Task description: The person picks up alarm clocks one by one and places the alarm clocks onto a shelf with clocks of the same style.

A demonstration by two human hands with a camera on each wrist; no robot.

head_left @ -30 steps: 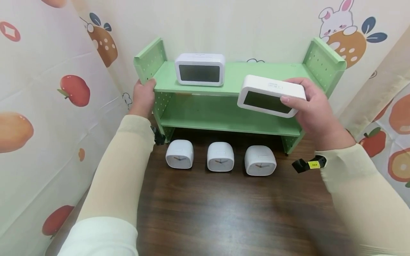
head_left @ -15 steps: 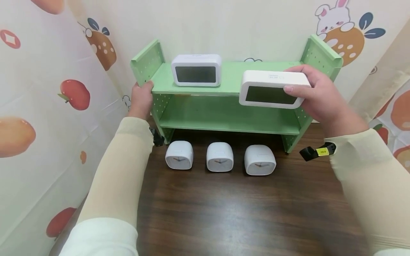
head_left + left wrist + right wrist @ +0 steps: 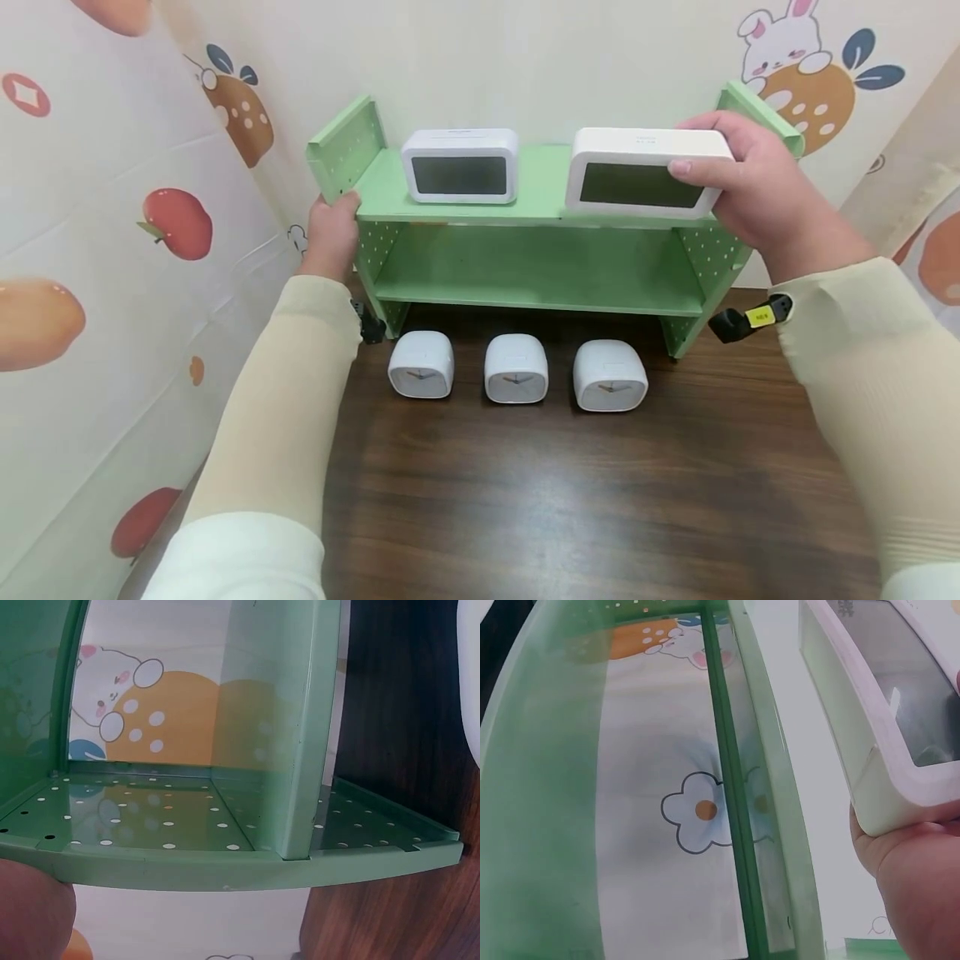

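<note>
My right hand (image 3: 772, 183) grips a white digital clock (image 3: 648, 142) by its right end, thumb on the dark screen. In the head view this clock overlaps the right part of the top board of a green metal shelf (image 3: 540, 258); the right wrist view shows the clock (image 3: 885, 772) apart from the board edge. My left hand (image 3: 332, 233) holds the shelf's left side panel at its front edge; part of that hand (image 3: 34, 911) shows in the left wrist view. Another white digital clock (image 3: 460, 167) stands upright on the top board's left half.
On the dark wooden floor (image 3: 570, 500), before the shelf, stand three small white analog clocks: left (image 3: 422, 364), middle (image 3: 516, 368) and right (image 3: 610, 375). Perforated side panels rise at both shelf ends. A fruit-printed curtain (image 3: 97, 333) hangs at the left.
My right hand has raised the digital clock and carried it toward the shelf's top board, levelling its tilt. My left hand keeps its hold on the side panel.
</note>
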